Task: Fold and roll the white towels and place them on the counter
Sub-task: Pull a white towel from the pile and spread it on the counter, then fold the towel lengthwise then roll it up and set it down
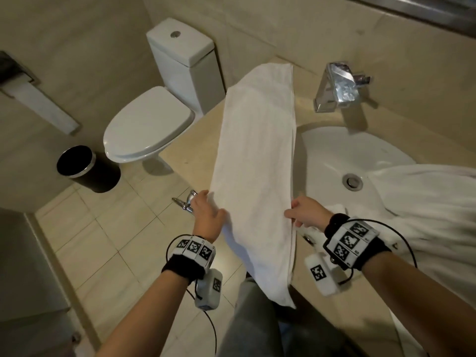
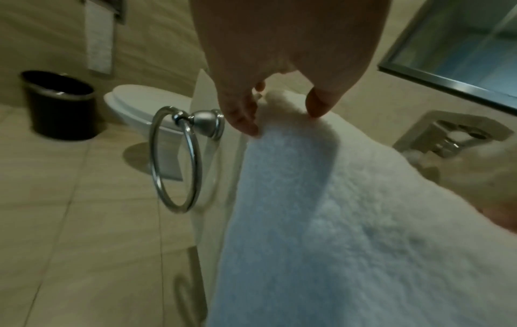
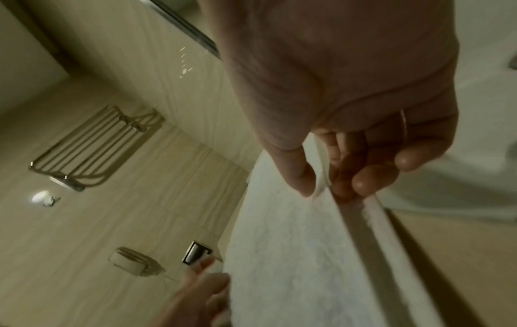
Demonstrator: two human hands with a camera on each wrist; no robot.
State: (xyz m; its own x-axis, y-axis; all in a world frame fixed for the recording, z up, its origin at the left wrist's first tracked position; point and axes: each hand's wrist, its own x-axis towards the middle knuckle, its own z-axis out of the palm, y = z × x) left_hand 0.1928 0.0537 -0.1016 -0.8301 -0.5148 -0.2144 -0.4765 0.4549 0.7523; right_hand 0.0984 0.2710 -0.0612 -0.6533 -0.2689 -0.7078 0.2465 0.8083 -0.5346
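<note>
Leftmost, well out beyond the left hand (image 1: 209,213), one black waste bin (image 1: 82,168) is standing on the tiled floor, and one white toilet (image 1: 152,124) with its lid down is sitting between that bin and the counter (image 1: 180,148). Just beside the left hand's knuckles, one chrome towel ring (image 2: 176,159) is hanging from the counter's side. The left hand is taking the left edge of one folded white towel (image 1: 257,155), thumb on top and fingers (image 2: 243,124) curling under the cloth, as the left wrist view is showing. That towel is lying lengthwise on the counter, stretching away from both hands toward the wall, while its near end is drooping over the counter's front edge below the wrists. The right hand (image 1: 306,211) is pinching the towel's right edge, thumb pressing from above against curled fingers (image 3: 363,181) beneath. Beyond the right hand, one white sink (image 1: 334,155) is sitting in the counter, with one chrome tap (image 1: 337,86) standing behind it. To the right of the right hand, a second white towel (image 1: 425,197) is lying in a loose heap, spilling over the sink's rim and across the counter. So two towels are showing in all, one in hand and one loose.
</note>
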